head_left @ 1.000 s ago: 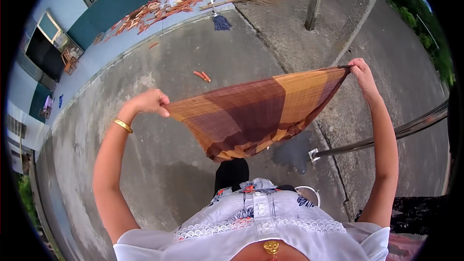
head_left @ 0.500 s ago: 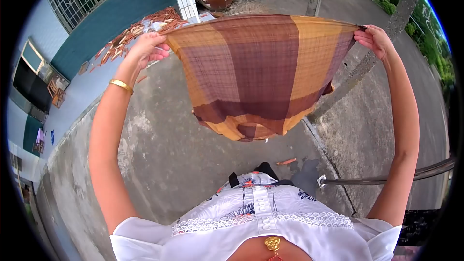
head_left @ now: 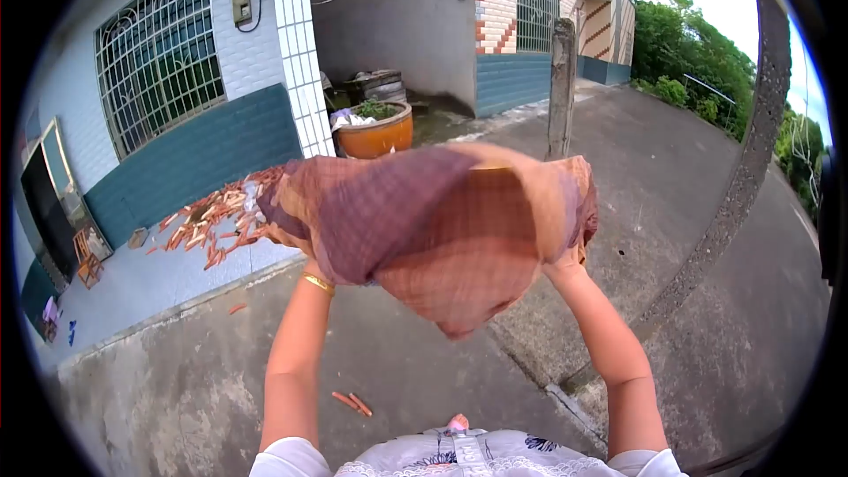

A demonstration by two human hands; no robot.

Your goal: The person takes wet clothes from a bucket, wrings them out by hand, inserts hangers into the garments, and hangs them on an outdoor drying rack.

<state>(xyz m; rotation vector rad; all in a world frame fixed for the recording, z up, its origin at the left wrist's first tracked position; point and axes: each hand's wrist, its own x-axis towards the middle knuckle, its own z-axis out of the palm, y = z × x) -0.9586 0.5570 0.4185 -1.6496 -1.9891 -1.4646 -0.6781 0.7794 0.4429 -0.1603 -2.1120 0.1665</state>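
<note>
A brown, orange and purple checked cloth (head_left: 433, 238) billows in front of me, folded over itself and blurred by motion. Both my arms reach forward to it. My left hand (head_left: 320, 270), below a gold bracelet of cloth-side wrist, is mostly covered by the cloth's left part, its fingers out of sight. On the right, my right hand (head_left: 565, 263) is at the cloth's lower right edge, with the fingers largely hidden behind the fabric.
Reddish pieces (head_left: 221, 216) lie heaped on the tiled ledge at left. An orange pot (head_left: 378, 134) with a plant stands beyond the cloth. Concrete posts (head_left: 562, 88) rise at the right. Two reddish sticks (head_left: 353, 403) lie on the ground near my feet.
The cloth was stretched flat between my hands; now it is billowing and folded over. My hands have come closer together, and the view has tilted up towards the buildings.
</note>
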